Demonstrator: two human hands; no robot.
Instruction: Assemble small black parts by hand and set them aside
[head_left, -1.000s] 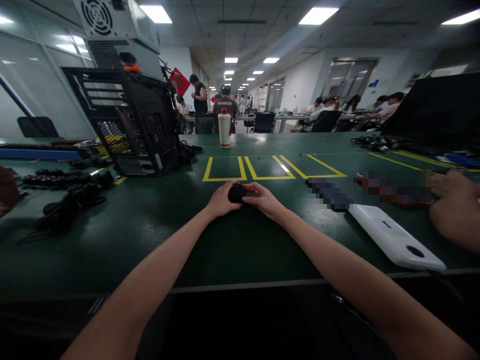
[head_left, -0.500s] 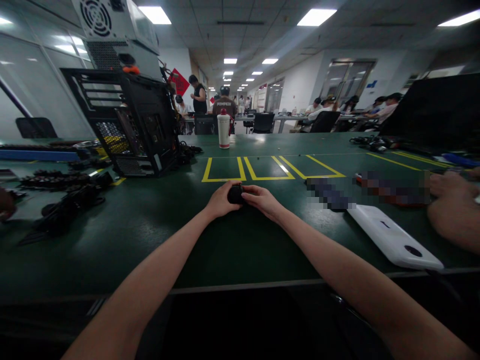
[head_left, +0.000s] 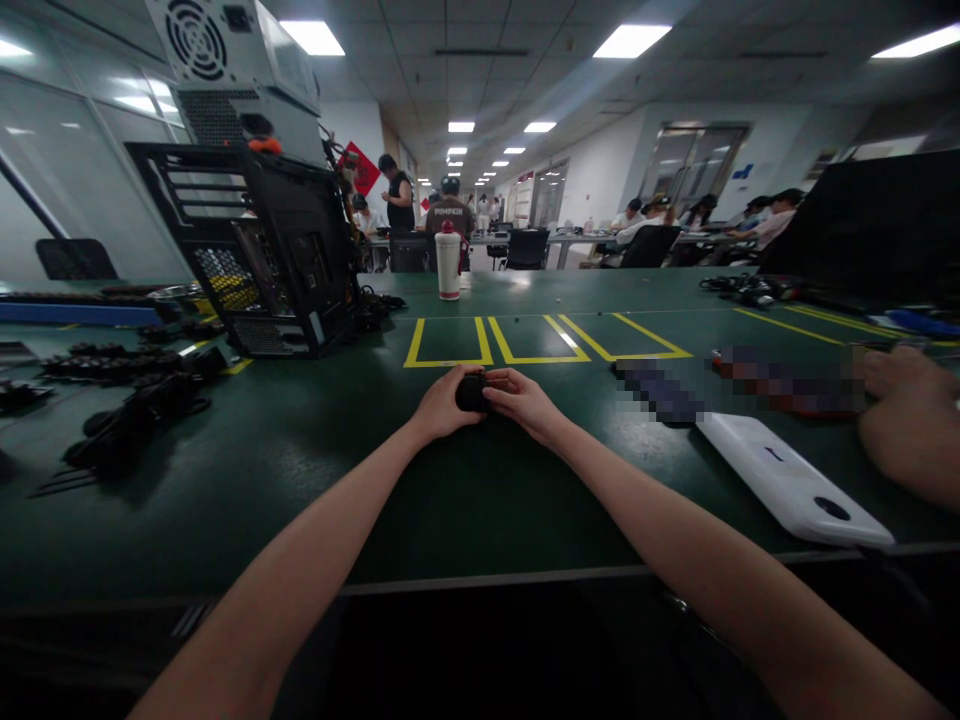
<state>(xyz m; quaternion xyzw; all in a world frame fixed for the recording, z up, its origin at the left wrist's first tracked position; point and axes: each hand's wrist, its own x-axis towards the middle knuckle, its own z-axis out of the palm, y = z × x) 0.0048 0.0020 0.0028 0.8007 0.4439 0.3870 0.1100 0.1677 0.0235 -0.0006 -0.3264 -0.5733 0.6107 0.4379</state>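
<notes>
two bare forearms stretch forward from the lower corners over a dark green, smooth tabletop, slanting inward until the hands nearly meet, wrists low. on the right, near the table edge, lies one long white glossy case with rounded corners, a dark oval at its near end. the left hand curls its fingers and thumb around one small black rounded object, which sits between the two hands; the right hand has thumb and fingertips drawn narrow against the object's right side. well to the left lies a heap of black cables, too tangled to count. beyond the white case are two pixelated slabs, one dark and one red-edged; another person's hand is just beside the latter. past the hands, three open-ended yellow tape outlines stand in a row. farther back are one black metal computer case at left and one white cup with a red lid.
</notes>
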